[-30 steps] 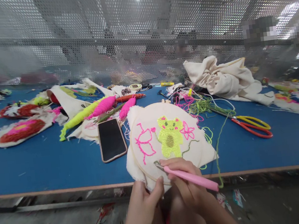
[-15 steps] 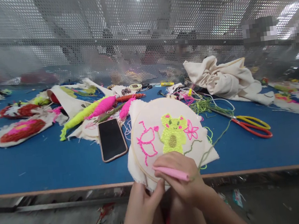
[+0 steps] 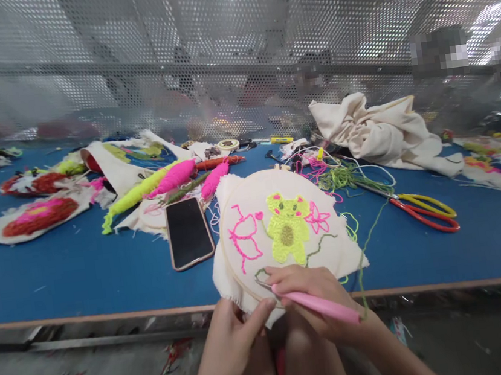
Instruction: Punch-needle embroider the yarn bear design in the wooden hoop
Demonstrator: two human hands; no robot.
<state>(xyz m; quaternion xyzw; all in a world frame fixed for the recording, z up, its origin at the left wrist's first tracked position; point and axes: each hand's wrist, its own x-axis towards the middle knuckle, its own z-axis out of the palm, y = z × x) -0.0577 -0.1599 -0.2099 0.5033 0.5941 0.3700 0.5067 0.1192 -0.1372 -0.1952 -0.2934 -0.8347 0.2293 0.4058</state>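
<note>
A round embroidery hoop [image 3: 273, 191] with cream cloth leans on the near edge of the blue table [image 3: 74, 276]. It bears a pink outline figure, a yellow bear and a pink flower. My left hand [image 3: 237, 341] grips the hoop's lower rim and the cloth from below. My right hand [image 3: 312, 301] holds a pink punch needle [image 3: 320, 305], its metal tip on the cloth at the lower left. Green yarn [image 3: 362, 244] trails from the needle's rear end up to the table.
A black phone [image 3: 189, 232] lies left of the hoop. Pink and yellow yarn skeins [image 3: 168, 182] lie behind it. Red-and-yellow scissors [image 3: 427, 211] and tangled thread sit to the right, with bunched cream cloth [image 3: 375, 129] beyond. Finished pieces [image 3: 35, 217] lie at far left. A perforated metal screen [image 3: 233, 49] backs the table.
The hoop tilted up and then back down. My right hand lifted the needle off the cloth, then set its tip on the cloth again, a bit left of before; a short green stitch line now shows there.
</note>
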